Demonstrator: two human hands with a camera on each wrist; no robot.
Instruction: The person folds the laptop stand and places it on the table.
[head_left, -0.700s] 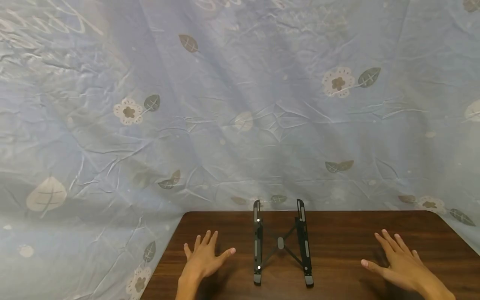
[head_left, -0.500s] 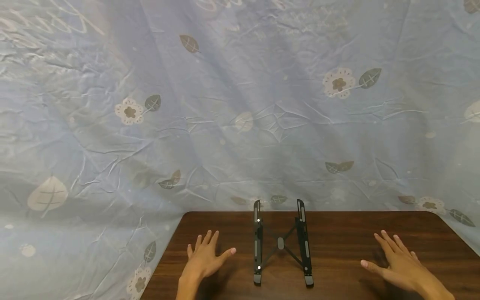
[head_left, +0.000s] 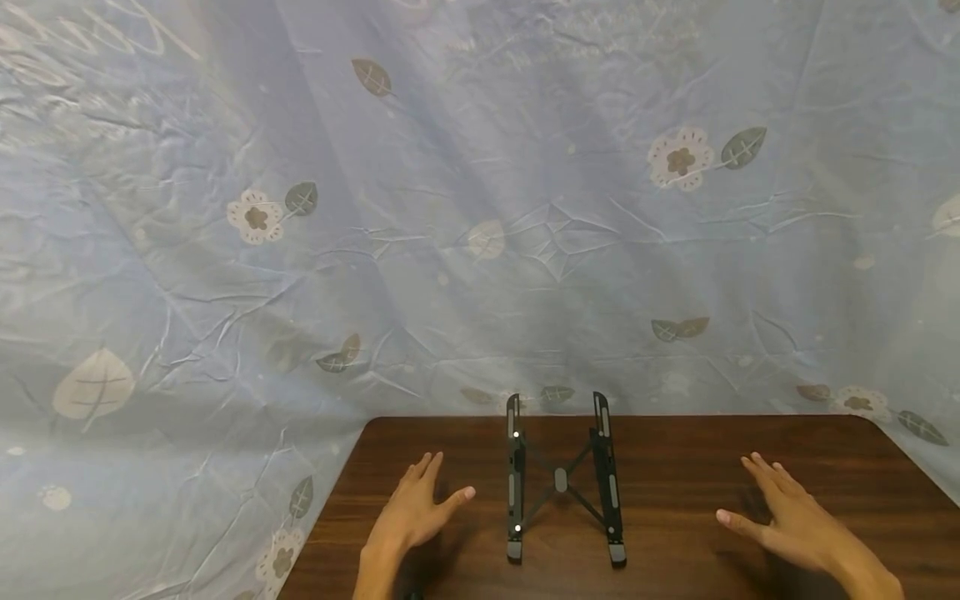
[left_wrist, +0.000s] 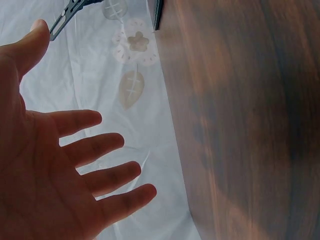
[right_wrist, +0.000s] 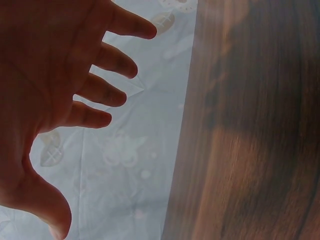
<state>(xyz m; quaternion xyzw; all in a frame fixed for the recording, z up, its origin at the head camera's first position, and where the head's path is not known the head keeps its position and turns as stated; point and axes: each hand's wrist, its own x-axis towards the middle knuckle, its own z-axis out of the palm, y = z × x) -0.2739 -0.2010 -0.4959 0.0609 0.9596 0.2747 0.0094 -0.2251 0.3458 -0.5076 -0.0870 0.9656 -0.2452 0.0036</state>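
A black folding laptop stand (head_left: 561,480) with grey pads and crossed struts is set up on the brown wooden table (head_left: 675,467). To its left, my left hand (head_left: 411,510) hovers over the tabletop, fingers extended and thumb pointing toward the stand. My right hand (head_left: 798,525) is held over the table farther off to the right, its thumb apart from the fingers. Both palms are bare in the wrist views, with the left hand (left_wrist: 65,160) and the right hand (right_wrist: 60,75) showing spread fingers. Part of the stand (left_wrist: 67,17) appears beyond the left thumb.
Behind the table hangs a pale blue-grey cloth (head_left: 480,300) printed with leaves and flowers, and it also covers the left side. The table's rounded back corners meet this cloth. A small dark object (head_left: 413,595) shows at the bottom edge by the left wrist.
Both hands have turned slightly, palms more inward, so their fingers overlap more in the head view. The stand stays in place; the head view has shifted a little.
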